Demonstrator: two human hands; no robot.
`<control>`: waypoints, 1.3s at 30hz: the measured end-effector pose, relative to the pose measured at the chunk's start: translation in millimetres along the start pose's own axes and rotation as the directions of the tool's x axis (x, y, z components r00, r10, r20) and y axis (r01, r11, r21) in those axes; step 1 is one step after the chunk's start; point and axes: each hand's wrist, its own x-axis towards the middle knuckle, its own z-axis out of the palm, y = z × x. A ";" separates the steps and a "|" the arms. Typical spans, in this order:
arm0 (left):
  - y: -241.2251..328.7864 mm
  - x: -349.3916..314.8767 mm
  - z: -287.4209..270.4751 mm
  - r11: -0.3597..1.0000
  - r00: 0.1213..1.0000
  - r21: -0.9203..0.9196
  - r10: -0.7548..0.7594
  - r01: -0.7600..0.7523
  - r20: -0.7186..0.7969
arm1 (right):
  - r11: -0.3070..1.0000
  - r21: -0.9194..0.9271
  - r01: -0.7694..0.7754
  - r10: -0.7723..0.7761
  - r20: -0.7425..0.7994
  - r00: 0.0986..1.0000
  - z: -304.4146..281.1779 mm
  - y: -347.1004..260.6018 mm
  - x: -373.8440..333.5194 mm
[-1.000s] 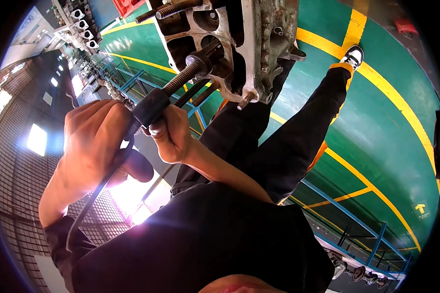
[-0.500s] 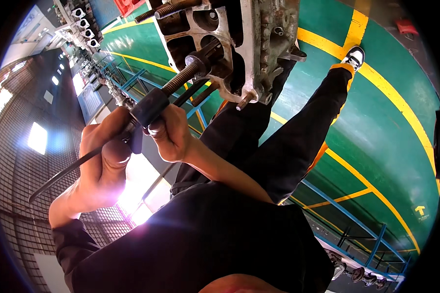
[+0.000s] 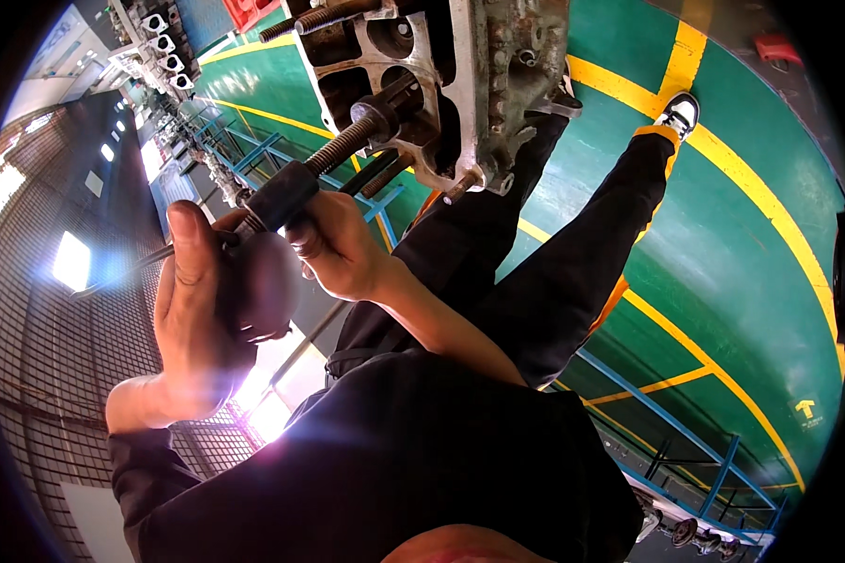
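Observation:
A heavy threaded rod [image 3: 343, 150] with a thick collar reaches from the metal engine part [image 3: 469, 103] down to a black cylindrical block [image 3: 284, 195]. My right hand [image 3: 343, 244] is closed just under this block, around a black bar [image 3: 376, 174] that runs beside the rod. Left of the block, my left hand [image 3: 192, 300] has its thumb raised. Its other fingers are partly hidden, and a dark blurred shape lies beside them, so its grip is unclear. A thin metal bar [image 3: 127, 269] passes behind that hand toward the block's lower end.
Studs [image 3: 460, 188] stick out of the engine part. Below are my dark trouser legs and a shoe [image 3: 681, 113] on a green floor [image 3: 732, 281] with yellow lines. Blue metal frames [image 3: 667, 413] stand at the lower right; wire mesh [image 3: 38, 328] fills the left side.
My left hand has shifted up, its thumb now raised and the area by its fingers blurred. The thin bar's free end has swung upward. My right hand has stayed near the block.

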 end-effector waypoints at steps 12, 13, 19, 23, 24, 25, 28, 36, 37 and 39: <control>25.1 -9.9 28.7 0.736 0.910 -0.555 -0.404 0.386 0.097 | 0.998 -0.040 0.044 -0.045 -0.022 0.999 -1.0 3.0 1.8; 26.1 -11.2 31.6 0.687 0.914 -0.615 -0.374 0.388 0.159 | 0.997 -0.043 0.066 -0.068 -0.034 0.997 -0.7 3.2 2.1; 6.6 -9.2 31.4 0.639 0.943 -0.695 -0.204 0.331 0.262 | 0.999 -0.039 0.030 -0.032 -0.067 0.997 1.4 0.5 0.1; 3.6 -8.6 14.7 0.777 0.951 -0.551 -0.222 0.306 0.215 | 0.998 0.022 -0.060 0.061 -0.035 0.998 2.5 -3.1 -2.1; 5.6 -8.8 10.8 0.825 0.952 -0.478 -0.236 0.302 0.193 | 0.994 0.051 -0.094 0.095 -0.021 0.995 2.6 -3.7 -2.0; 8.3 -7.5 7.1 0.951 0.979 -0.234 -0.195 0.203 0.058 | 0.990 0.076 -0.117 0.117 0.001 0.993 2.2 -3.8 -1.4; 18.1 -1.5 0.2 0.983 0.981 0.137 -0.142 0.124 0.135 | 0.999 -0.042 -0.006 0.005 -0.028 1.000 1.1 -4.6 0.3; 27.2 8.7 2.2 0.937 0.991 0.329 0.085 -0.114 0.101 | 0.998 0.034 -0.055 0.056 -0.021 0.998 3.7 -6.5 -2.8; 24.7 8.7 3.2 0.935 0.983 0.318 0.119 -0.158 0.139 | 1.000 -0.009 -0.024 0.023 -0.024 0.999 3.7 -5.7 -2.4; 19.0 9.2 4.4 0.959 0.982 0.224 0.149 -0.171 0.111 | 0.997 -0.066 0.034 -0.037 -0.046 0.998 3.5 -4.0 -1.1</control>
